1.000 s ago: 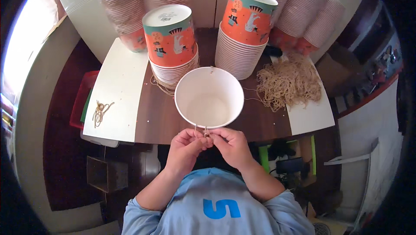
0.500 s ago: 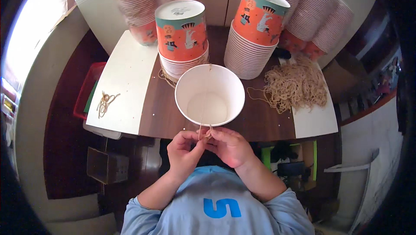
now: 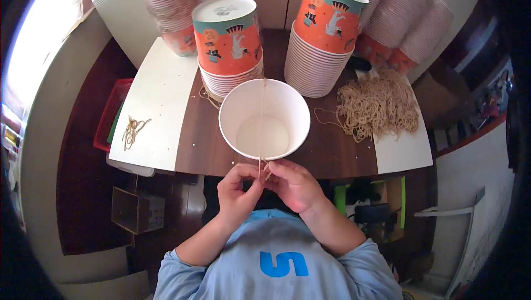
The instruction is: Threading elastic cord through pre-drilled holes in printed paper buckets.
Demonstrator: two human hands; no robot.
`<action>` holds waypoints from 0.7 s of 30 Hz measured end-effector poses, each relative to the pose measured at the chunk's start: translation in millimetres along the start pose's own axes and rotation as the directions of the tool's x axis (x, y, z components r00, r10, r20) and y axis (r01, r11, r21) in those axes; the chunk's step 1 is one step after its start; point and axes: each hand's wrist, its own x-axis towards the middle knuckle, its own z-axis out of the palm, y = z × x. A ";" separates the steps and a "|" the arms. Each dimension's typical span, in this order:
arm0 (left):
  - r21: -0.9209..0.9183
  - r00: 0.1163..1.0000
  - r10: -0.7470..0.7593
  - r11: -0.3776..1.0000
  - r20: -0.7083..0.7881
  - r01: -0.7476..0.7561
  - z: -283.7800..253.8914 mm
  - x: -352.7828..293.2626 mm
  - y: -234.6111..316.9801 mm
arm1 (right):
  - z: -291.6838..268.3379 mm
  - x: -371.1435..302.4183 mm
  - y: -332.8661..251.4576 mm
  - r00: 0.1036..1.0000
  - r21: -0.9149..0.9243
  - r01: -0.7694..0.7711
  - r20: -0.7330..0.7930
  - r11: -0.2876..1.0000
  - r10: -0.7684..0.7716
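Observation:
A white paper bucket (image 3: 238, 115) stands at the table's near edge with its mouth facing up toward me. A thin tan cord (image 3: 262, 106) runs from its far rim across the opening to its near rim. Just below that near rim, my left hand (image 3: 239, 189) pinches the cord between thumb and fingers. Close against it, my right hand (image 3: 296, 185) is also closed on the cord's end, with a small loop showing between the fingertips. Whether a knot is there is too small to tell.
Two stacks of upturned orange-and-green buckets, a left stack (image 3: 228, 45) and a right stack (image 3: 326, 29), stand behind. A heap of tan cords (image 3: 379, 103) lies at right, a small cord bundle (image 3: 134, 131) at left. Wrapped bucket stacks (image 3: 166, 1) line the back.
Both hands stay together at the near rim, and the fingers have shifted slightly on the cord. The cord across the mouth now runs straighter. The whole view has moved a little.

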 end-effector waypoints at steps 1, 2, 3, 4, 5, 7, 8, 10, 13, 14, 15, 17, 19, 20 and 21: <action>0.039 0.998 0.063 0.997 0.010 -0.063 -1.1 0.5 -5.8 | 1.6 0.0 -0.1 1.000 0.011 0.017 0.007 1.000 -0.017; 0.077 0.992 0.125 0.989 0.023 -0.126 -1.5 1.0 -8.4 | 2.5 0.6 0.9 1.000 0.013 0.019 0.005 1.000 -0.019; 0.076 0.992 0.124 0.989 0.025 -0.126 -1.4 1.2 -8.0 | 3.4 1.5 2.1 1.000 0.036 0.022 0.005 0.999 -0.023; 0.085 0.987 0.155 0.984 0.039 -0.158 -0.4 2.2 -6.1 | 3.1 2.4 2.9 1.000 0.060 0.026 0.005 0.998 -0.026; 0.092 0.981 0.186 0.977 0.053 -0.191 0.5 3.0 -4.2 | 2.2 3.0 3.6 1.000 0.062 0.027 0.004 0.998 -0.027; 0.116 0.977 0.207 0.970 0.059 -0.213 1.9 3.9 -0.5 | -0.1 3.9 5.7 0.999 0.067 0.031 -0.014 0.997 -0.030; 0.139 0.971 0.229 0.962 0.064 -0.236 2.4 4.2 0.4 | -0.5 4.7 7.3 0.999 0.068 0.032 -0.014 0.997 -0.031; 0.160 0.975 0.218 0.962 0.040 -0.221 3.0 3.3 -1.0 | -0.7 6.2 10.4 0.998 0.058 0.068 -0.019 0.996 -0.067; 0.208 0.983 0.186 0.961 0.002 -0.182 0.2 2.1 -3.5 | 6.8 2.8 6.4 0.998 0.067 0.020 -0.061 0.998 -0.016; 0.234 0.986 0.165 0.959 -0.011 -0.158 -1.1 2.2 -3.7 | 5.9 3.1 6.8 0.998 0.067 0.021 -0.062 0.998 -0.017; 0.233 0.986 0.165 0.959 -0.010 -0.158 -2.1 2.4 -3.4 | 4.2 3.8 7.7 0.998 0.059 0.018 -0.060 0.998 -0.014; 0.277 0.990 0.136 0.953 -0.031 -0.122 -4.1 2.6 -2.5 | 2.8 4.5 7.9 0.998 0.051 0.016 -0.058 0.999 -0.013; 0.260 0.994 0.099 0.962 -0.042 -0.084 -6.7 2.0 0.2 | 2.6 5.0 6.9 0.997 0.062 0.021 -0.081 0.998 -0.015; 0.244 0.997 0.061 0.969 -0.054 -0.046 -7.3 1.5 2.1 | -0.3 5.3 6.4 0.997 0.062 0.021 -0.081 0.998 -0.016; 0.243 0.997 0.062 0.969 -0.053 -0.047 -6.9 1.9 4.9 | -5.1 5.7 5.6 0.997 0.042 0.028 -0.075 0.999 -0.025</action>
